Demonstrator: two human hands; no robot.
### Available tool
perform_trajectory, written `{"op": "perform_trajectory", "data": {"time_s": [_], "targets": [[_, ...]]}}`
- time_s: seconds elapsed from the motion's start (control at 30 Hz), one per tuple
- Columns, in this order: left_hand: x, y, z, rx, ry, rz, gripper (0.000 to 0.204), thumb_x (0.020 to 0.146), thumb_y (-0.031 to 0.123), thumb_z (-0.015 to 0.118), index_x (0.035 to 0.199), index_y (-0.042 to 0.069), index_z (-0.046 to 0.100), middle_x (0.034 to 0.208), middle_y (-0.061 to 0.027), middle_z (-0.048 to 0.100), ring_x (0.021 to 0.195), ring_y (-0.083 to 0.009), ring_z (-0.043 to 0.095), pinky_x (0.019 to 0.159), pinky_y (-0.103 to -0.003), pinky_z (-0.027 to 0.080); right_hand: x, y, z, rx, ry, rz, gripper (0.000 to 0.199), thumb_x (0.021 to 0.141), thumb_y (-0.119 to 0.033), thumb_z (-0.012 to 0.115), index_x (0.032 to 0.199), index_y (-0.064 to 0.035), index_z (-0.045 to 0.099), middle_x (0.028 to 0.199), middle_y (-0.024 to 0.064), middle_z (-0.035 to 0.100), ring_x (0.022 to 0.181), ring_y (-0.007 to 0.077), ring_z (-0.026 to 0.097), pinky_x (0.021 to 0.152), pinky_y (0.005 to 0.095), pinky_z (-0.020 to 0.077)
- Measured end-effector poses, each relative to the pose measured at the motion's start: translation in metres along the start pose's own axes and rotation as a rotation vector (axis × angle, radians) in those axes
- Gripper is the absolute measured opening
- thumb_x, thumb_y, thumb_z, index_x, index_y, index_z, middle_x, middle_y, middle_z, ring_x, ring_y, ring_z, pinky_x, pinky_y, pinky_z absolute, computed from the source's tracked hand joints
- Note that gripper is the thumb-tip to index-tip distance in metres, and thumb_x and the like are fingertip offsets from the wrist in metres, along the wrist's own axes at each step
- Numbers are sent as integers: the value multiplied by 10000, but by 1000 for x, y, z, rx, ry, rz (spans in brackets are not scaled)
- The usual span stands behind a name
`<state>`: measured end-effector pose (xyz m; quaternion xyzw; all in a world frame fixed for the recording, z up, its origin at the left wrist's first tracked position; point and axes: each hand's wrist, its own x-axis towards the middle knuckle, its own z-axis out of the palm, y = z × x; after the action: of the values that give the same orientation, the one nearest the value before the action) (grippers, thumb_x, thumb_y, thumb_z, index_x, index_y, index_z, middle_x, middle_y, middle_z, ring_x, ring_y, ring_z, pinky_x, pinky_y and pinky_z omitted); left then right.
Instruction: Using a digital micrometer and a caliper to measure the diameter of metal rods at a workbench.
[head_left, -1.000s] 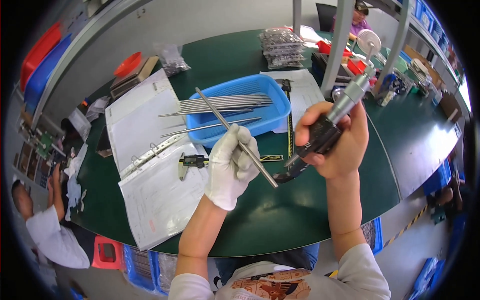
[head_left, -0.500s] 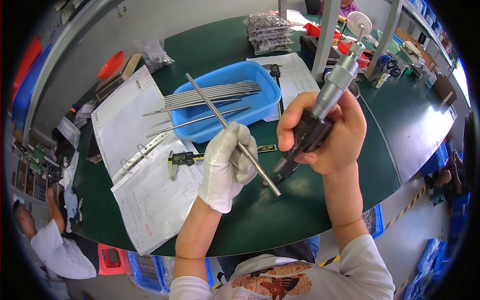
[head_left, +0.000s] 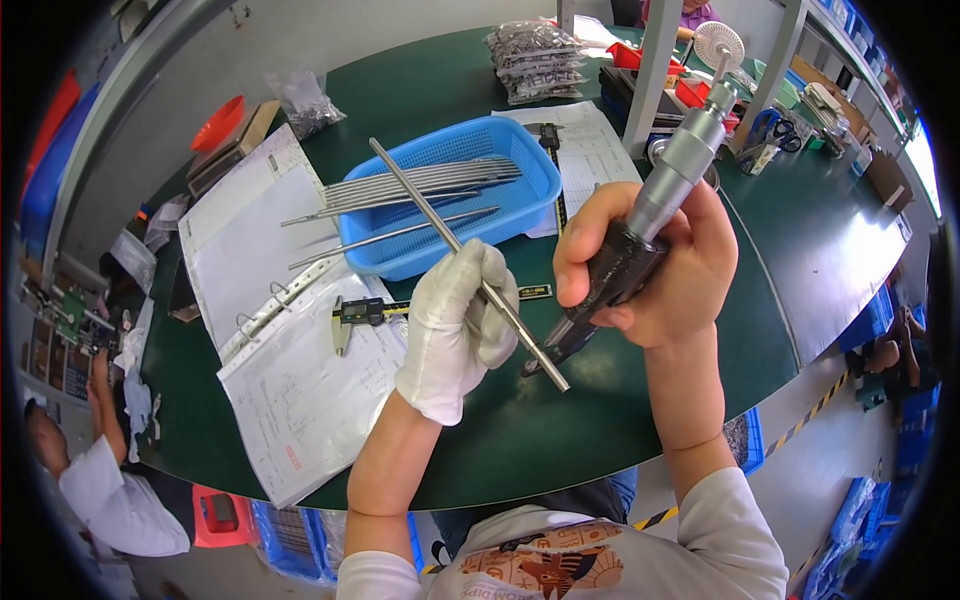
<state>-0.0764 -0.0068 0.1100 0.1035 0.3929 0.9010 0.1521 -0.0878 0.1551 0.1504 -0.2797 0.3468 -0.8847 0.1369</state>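
My left hand [head_left: 455,330], in a white glove, is closed round a thin metal rod [head_left: 416,197] that slants from upper left to lower right. Bare, my right hand [head_left: 690,270] grips a micrometer [head_left: 672,172] with a silver barrel and a dark frame. Its frame's tip lies right beside the rod's lower end; whether they touch I cannot tell. Behind my left hand, a blue plastic basket [head_left: 400,262] holds several similar metal rods [head_left: 430,180], some sticking out over its left rim. A digital caliper [head_left: 365,311] lies just left of the glove.
An open ring binder with papers [head_left: 290,370] covers the left of the green table [head_left: 620,430]. Another caliper [head_left: 551,140] rests on paper behind the basket. Stacked bags of parts [head_left: 535,65] and a grey shelf post [head_left: 652,80] stand farther back. Another person [head_left: 120,495] is at the left.
The rod's lower end has shifted slightly right and closer to the micrometer's frame. My right hand has tilted the micrometer a little to the right. Both holds are unchanged.
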Motion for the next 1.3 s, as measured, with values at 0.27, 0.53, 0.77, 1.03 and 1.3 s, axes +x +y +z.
{"op": "perform_trajectory", "data": {"time_s": [0.27, 0.53, 0.77, 1.03, 1.3], "targets": [[1, -1, -2, -17, -20, -9, 278, 880, 309, 414, 752, 64, 442, 467, -50, 404, 321, -93, 308, 304, -198, 236, 0, 1, -1, -9, -7, -22, 752, 806, -553, 189, 792, 106, 551, 677, 221, 584, 426, 174, 505, 309, 201, 327], [1, -1, 0, -37, 13, -30, 275, 886, 304, 400, 753, 67, 446, 462, -47, 399, 320, -90, 302, 305, -195, 227, 0, 8, -8, -17, -40, -49, 731, 776, -602, 295, 790, 82, 554, 668, 204, 587, 429, 161, 509, 314, 198, 326], [-1, 2, 4, -34, 86, -47, 259, 888, 301, 397, 760, 83, 449, 469, -45, 403, 323, -86, 299, 308, -187, 219, -1, 0, 3, -35, 8, -9, 740, 764, -618, 299, 784, 72, 565, 678, 195, 592, 456, 159, 525, 323, 197, 334], [-1, 2, 7, -77, 95, -37, 249, 886, 292, 400, 758, 82, 441, 518, -40, 410, 343, -68, 298, 305, -175, 211, 1, 9, 2, -53, 43, -47, 766, 806, -620, 232, 778, 85, 533, 674, 227, 571, 363, 142, 429, 312, 204, 322], [-2, 0, 5, -65, 134, -37, 228, 882, 280, 410, 766, 94, 473, 498, 12, 404, 342, -45, 287, 299, -174, 194, 0, 1, 6, -186, 86, -9, 752, 804, -574, 264, 798, 126, 535, 675, 230, 576, 344, 145, 430, 312, 202, 339]]}}
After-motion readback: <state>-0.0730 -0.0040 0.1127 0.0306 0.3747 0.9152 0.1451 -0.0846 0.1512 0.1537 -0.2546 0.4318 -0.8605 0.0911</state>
